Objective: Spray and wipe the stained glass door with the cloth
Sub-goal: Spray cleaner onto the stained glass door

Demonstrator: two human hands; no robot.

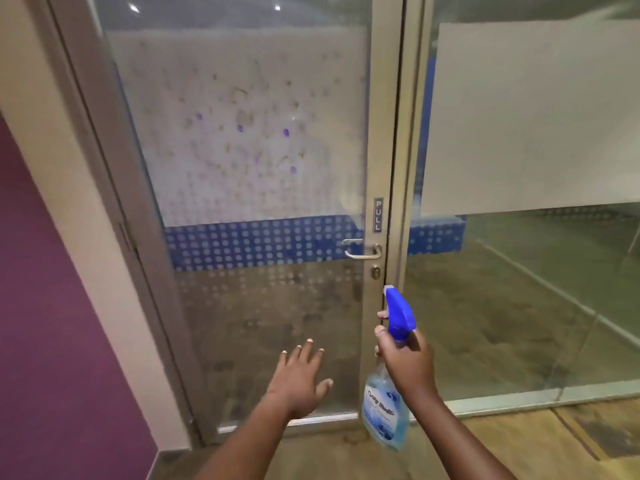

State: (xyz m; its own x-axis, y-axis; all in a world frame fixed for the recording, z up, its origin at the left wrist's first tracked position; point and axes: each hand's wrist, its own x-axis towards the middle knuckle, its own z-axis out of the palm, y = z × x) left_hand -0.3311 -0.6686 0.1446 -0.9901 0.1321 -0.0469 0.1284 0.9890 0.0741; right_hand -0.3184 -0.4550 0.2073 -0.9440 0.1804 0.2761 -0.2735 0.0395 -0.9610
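The glass door [242, 306] stands shut in front of me, with a frosted dotted panel above a blue dotted band. Brown and purple stains [249, 133] speckle the frosted part. My right hand [407, 358] grips a clear spray bottle [382, 410] of blue liquid by its neck, its blue trigger head pointing up towards the door near the frame. My left hand [299, 379] is held out flat with fingers spread in front of the lower glass, holding nothing. No cloth is in view.
A metal lever handle [363, 251] with a PULL sign [378, 214] sits on the door's right edge. A fixed glass panel [519, 271] continues to the right. A purple wall [52, 323] stands close on my left. The floor is wooden.
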